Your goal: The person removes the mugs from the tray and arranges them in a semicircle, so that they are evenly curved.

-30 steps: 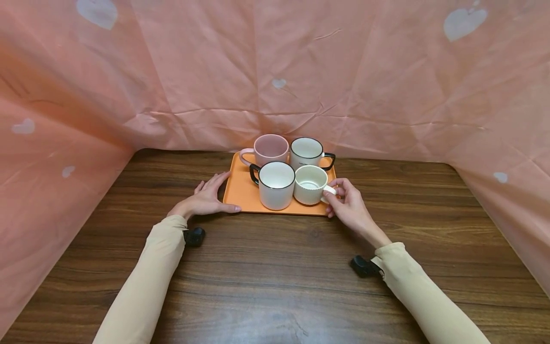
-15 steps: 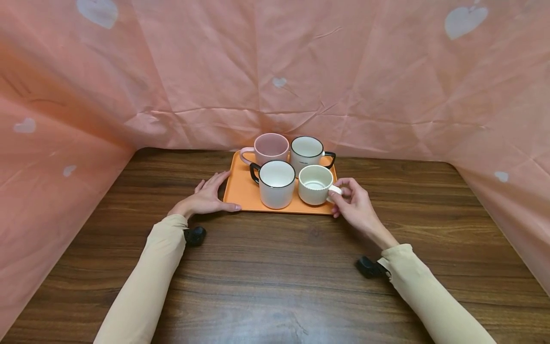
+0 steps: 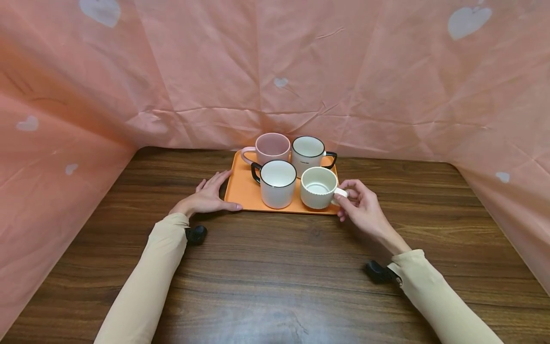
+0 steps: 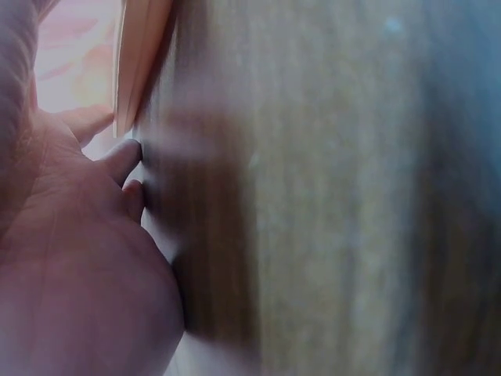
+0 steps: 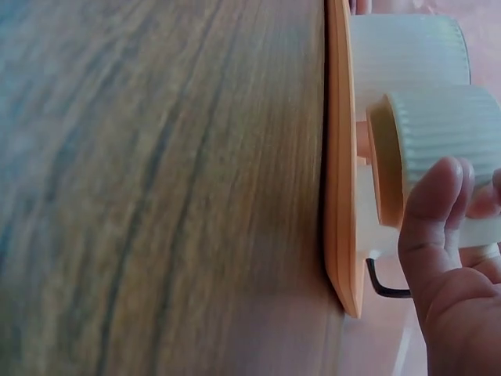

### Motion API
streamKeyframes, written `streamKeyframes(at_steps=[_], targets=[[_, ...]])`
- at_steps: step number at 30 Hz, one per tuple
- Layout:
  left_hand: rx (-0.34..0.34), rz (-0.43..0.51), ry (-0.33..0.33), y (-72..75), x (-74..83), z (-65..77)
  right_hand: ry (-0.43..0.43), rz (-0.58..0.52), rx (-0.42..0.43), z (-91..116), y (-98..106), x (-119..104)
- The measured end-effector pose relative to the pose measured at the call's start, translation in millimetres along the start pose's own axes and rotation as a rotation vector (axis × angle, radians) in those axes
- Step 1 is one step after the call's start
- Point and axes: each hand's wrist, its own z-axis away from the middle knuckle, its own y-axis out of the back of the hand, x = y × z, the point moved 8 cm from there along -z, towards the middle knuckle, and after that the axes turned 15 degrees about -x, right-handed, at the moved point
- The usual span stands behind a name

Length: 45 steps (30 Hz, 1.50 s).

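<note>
My right hand (image 3: 363, 210) pinches the handle of a ribbed cream cup (image 3: 317, 198) over the right front of an orange tray (image 3: 242, 193). In the right wrist view, the ribbed cup (image 5: 450, 125) is tilted, and a gap shows between its base and the tray (image 5: 340, 196). My left hand (image 3: 206, 197) lies at the tray's left end, thumb and fingers spread, with thumb tip at the front corner. A white mug with black rim and handle (image 3: 278, 197) stands left of the cup. Behind are a pink mug (image 3: 272, 148) and another black-rimmed white mug (image 3: 303, 163).
The tray sits near the back of a dark wooden table (image 3: 275, 267). A pink cloth with white hearts (image 3: 296, 62) hangs behind and along both sides. Each wrist carries a small black device; the left one (image 3: 197, 235) hangs close over the tabletop.
My right hand has moved the ribbed cup rightward and slightly nearer, opening a gap between it and the front white mug. My left hand has stayed at the tray's left end.
</note>
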Motion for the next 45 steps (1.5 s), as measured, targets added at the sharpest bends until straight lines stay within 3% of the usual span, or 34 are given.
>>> streamKeyframes(at_steps=[23,45], targets=[[-0.009,0.009,-0.001,-0.8,4.1,-1.0,0.104,0.053,-0.188,25.8,-16.0,-14.0],[-0.008,0.000,0.001,-0.9,1.9,-1.8,0.162,-0.047,-0.514,41.5,-45.3,-17.6]])
